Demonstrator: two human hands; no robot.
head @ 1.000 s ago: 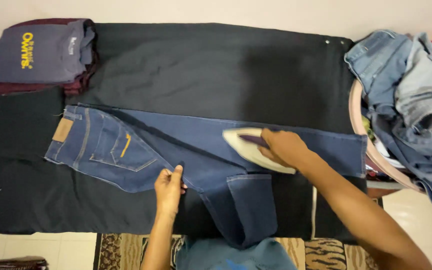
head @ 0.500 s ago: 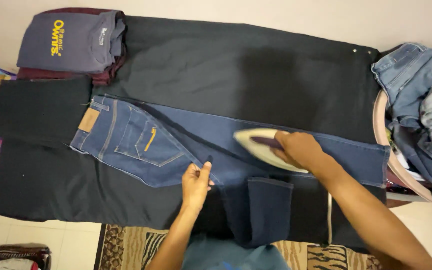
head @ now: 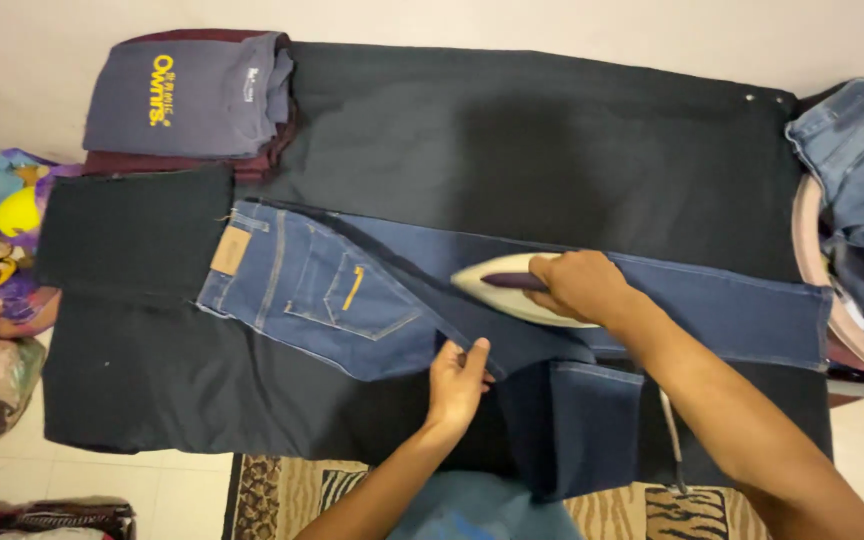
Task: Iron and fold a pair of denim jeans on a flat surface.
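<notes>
Our right hand (head: 580,285) is wrapped tight around the handle of the iron (head: 514,287), which sits on the jeans (head: 332,295) near the middle of the table (head: 552,130). Our left hand (head: 457,380) lies nearly flat, fingers together, pinning the jeans at the crotch toward the near edge. Folded shirts (head: 187,95) fill the far left corner; dark cloth lies open along the far edge.

Light is even and soft, moderately bright, with no hard glare. My right hand (head: 580,285) throws only a faint shadow onto the jeans (head: 352,300). The black cloth (head: 552,140) reads nearly featureless, detail lost in its dark tone. Centre frame sharp; slight softness and bending at left and right edges.
</notes>
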